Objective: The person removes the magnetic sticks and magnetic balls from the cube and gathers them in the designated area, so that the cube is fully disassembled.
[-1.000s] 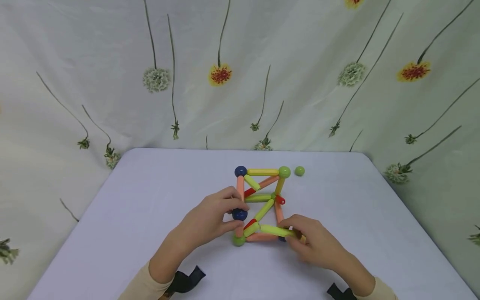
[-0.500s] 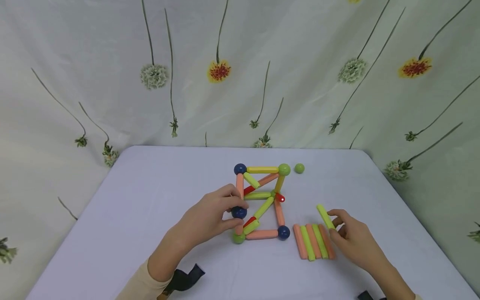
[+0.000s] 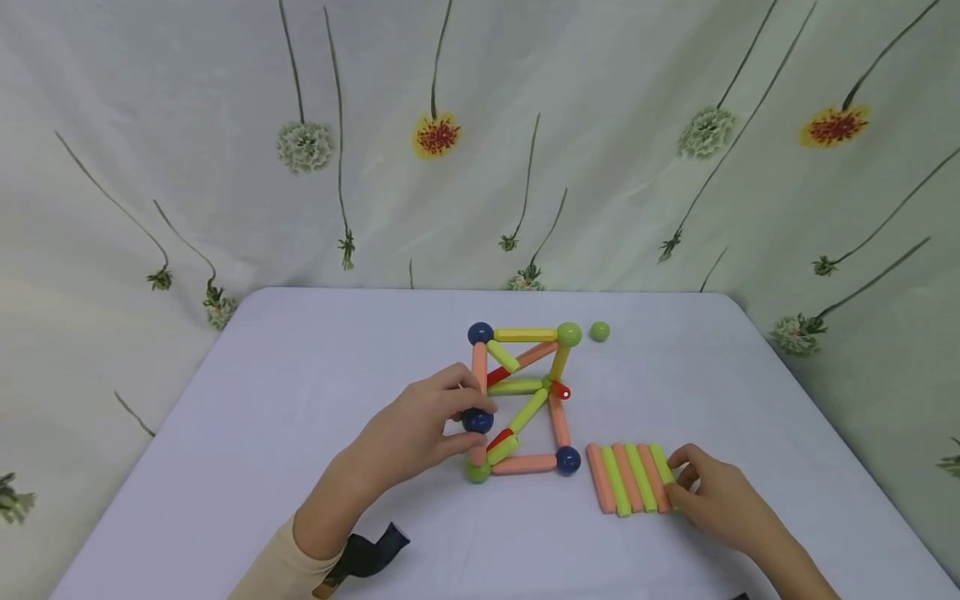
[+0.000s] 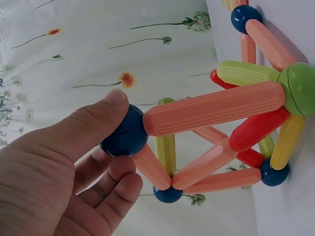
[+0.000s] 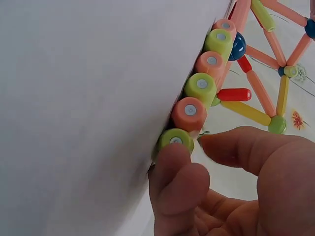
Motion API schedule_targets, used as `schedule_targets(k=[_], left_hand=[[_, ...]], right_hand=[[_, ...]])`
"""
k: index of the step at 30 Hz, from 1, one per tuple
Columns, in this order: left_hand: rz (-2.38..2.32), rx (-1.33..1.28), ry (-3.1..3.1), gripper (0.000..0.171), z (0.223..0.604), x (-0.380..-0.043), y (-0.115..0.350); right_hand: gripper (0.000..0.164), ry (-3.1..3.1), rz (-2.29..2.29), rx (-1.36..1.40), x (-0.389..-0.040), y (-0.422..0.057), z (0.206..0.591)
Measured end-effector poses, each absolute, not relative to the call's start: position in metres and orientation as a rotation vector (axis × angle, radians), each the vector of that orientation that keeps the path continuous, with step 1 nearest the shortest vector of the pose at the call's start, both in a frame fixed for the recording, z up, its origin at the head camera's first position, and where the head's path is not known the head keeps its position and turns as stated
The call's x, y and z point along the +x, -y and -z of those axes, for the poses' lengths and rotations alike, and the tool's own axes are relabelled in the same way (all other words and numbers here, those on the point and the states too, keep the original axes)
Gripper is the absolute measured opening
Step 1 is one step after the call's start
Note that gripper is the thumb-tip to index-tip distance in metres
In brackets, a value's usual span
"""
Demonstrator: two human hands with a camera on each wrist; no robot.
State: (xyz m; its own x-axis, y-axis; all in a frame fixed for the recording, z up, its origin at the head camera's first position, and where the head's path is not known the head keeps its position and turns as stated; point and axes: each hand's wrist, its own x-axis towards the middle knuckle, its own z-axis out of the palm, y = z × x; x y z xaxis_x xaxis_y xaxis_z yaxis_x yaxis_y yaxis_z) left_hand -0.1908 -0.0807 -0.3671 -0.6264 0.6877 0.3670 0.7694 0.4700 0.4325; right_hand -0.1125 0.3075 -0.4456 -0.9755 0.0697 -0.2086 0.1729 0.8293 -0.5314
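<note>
My left hand [image 3: 420, 421] pinches a dark blue ball [image 4: 125, 132] of an upright frame built from magnetic sticks and balls. A salmon stick [image 4: 216, 109] runs from that ball to a green ball [image 4: 298, 88] at the base. To the right, my right hand [image 3: 720, 496] has its thumb and fingers around a yellow-green magnetic stick [image 3: 662, 463], at the right end of a flat row of sticks. In the right wrist view a fingertip partly covers the end of that stick [image 5: 175, 139]. Salmon and yellow-green sticks alternate along the row, lying close side by side.
A loose green ball [image 3: 599, 332] lies behind the frame's right side. At the frame's front right corner a blue ball [image 3: 567, 460] sits close to the row. A black strap [image 3: 375, 552] hangs by the left wrist. Flowered cloth [image 3: 600, 150] rises behind the white table [image 3: 337, 350].
My right hand has carried the yellow-green stick from the frame's front rightward and down to the row's right end. My left hand has kept its hold on the blue ball.
</note>
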Motion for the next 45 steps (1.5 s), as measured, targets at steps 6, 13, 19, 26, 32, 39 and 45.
schedule_targets(k=[6, 13, 19, 26, 32, 39, 45], left_hand=[[0.864, -1.283, 2.57, 0.032, 0.366, -0.191, 0.08], [0.867, -1.282, 2.582, 0.032, 0.366, -0.191, 0.08], [0.861, -1.273, 2.602, 0.032, 0.366, -0.19, 0.083], [0.877, -1.302, 2.574, 0.031, 0.365, -0.19, 0.084], [0.908, -1.326, 2.563, 0.03, 0.366, -0.19, 0.083], [0.899, -1.337, 2.575, 0.031, 0.366, -0.189, 0.081], [0.894, -1.328, 2.58, 0.032, 0.365, -0.188, 0.082]], right_hand=[[0.026, -2.922, 0.718, 0.132, -0.119, -0.301, 0.432], [0.021, -3.06, 0.708, -0.075, -0.146, -0.266, 0.401], [0.027, -3.045, 0.86, -0.304, -0.174, -0.211, 0.378], [0.036, -3.06, 0.923, -0.568, -0.205, -0.158, 0.367], [0.043, -3.168, 0.786, -0.528, -0.217, -0.137, 0.373], [0.031, -3.224, 0.796, -0.634, -0.22, -0.135, 0.382], [0.022, -3.161, 0.816, -0.652, -0.219, -0.137, 0.392]])
